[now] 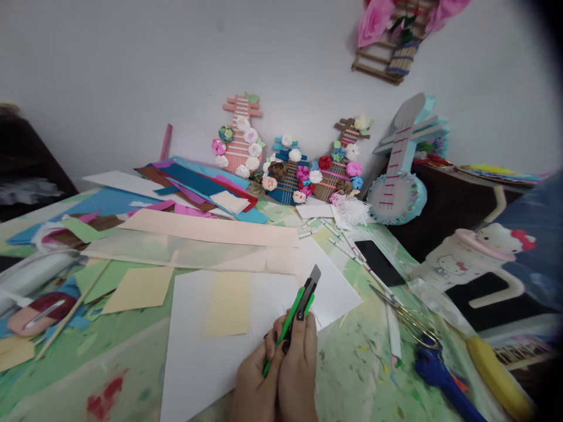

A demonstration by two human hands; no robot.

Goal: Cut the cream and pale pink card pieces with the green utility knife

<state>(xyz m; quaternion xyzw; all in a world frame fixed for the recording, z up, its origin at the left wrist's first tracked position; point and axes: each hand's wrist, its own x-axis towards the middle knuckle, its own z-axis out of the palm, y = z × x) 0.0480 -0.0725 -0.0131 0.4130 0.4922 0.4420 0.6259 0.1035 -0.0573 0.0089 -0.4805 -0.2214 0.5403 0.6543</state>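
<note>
Both hands are together at the lower middle, wrapped round a green and black box cutter [291,324] with its grey blade pointing up and away. My left hand [259,375] closes on the handle's lower part. On its slider side, the thumb of my right hand [299,357] presses near the blade end. Beneath and beyond them lies white paper [193,357], with a small cream paper rectangle [229,303] on it. Another white sheet [328,281] sits to the right. A long pale peach paper strip [211,227] stretches across behind.
Gold-handled scissors [411,325], a blue-handled tool [440,369], a black phone [380,262] and several markers [347,252] lie at right. A white cup [457,258] stands beyond. Coloured paper [193,181] is piled at back left. Flower-decorated instrument models [288,176] lean against the wall.
</note>
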